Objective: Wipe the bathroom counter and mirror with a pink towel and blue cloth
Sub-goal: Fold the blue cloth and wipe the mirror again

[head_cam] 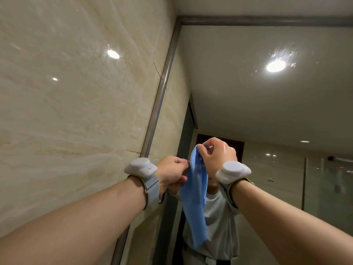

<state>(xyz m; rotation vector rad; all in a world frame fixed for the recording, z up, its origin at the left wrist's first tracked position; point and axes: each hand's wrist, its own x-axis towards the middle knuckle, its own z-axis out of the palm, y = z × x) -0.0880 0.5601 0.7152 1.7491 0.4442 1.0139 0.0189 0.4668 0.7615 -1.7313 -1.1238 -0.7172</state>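
Note:
A blue cloth (pixel 195 197) hangs down in a long loose fold in front of the mirror (pixel 257 104). My right hand (pixel 217 155) pinches its top corner, raised a little higher than the other hand. My left hand (pixel 172 172) grips the cloth's left edge just below that corner. Both wrists carry white sensor pods on grey straps. Water spots show on the mirror glass near the reflected ceiling light. The pink towel and the counter are out of view.
A glossy beige tiled wall (pixel 76 102) fills the left side, meeting the mirror's metal frame (pixel 162 88). The mirror reflects a person in a light shirt, a dark doorway and a glass shower screen (pixel 328 188).

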